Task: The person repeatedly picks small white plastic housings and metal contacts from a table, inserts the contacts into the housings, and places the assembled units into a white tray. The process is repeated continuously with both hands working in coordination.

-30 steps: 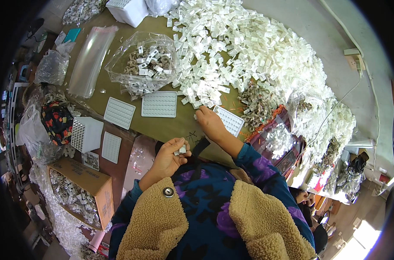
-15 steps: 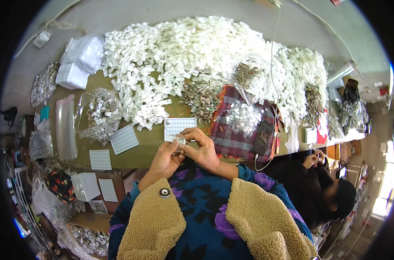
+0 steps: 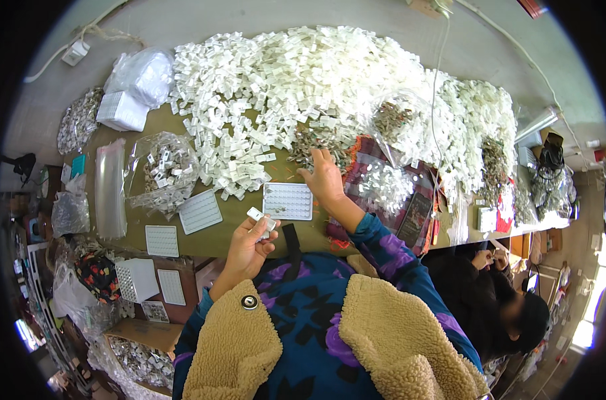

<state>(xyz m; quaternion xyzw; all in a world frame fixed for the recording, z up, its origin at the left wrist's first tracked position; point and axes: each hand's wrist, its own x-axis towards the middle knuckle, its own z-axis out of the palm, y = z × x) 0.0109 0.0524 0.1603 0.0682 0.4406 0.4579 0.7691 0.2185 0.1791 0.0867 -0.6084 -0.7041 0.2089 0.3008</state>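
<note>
My left hand (image 3: pixel 244 248) is closed around small white plastic pieces (image 3: pixel 255 214), which stick out past the thumb and fingertips. Farther out, my right hand (image 3: pixel 327 181) reaches to the near edge of a heap of small metal parts (image 3: pixel 306 143). Its thumb stands apart from the fingers, and nothing shows in it. A white tray with rows of small cells (image 3: pixel 288 201) lies between the two hands. Beyond it spreads a large pile of white plastic pieces (image 3: pixel 303 73).
More white trays (image 3: pixel 201 213) lie to the left, beside a plastic bag of parts (image 3: pixel 163 170). At right, a plaid cloth (image 3: pixel 361 175) bears shiny clear pieces (image 3: pixel 385 187) and a phone (image 3: pixel 416 215). A co-worker in dark clothes (image 3: pixel 473 287) sits at the right.
My hands were together over the tray's near edge and have parted. The right one has moved away to the metal parts; the left keeps white pieces, slightly nearer me.
</note>
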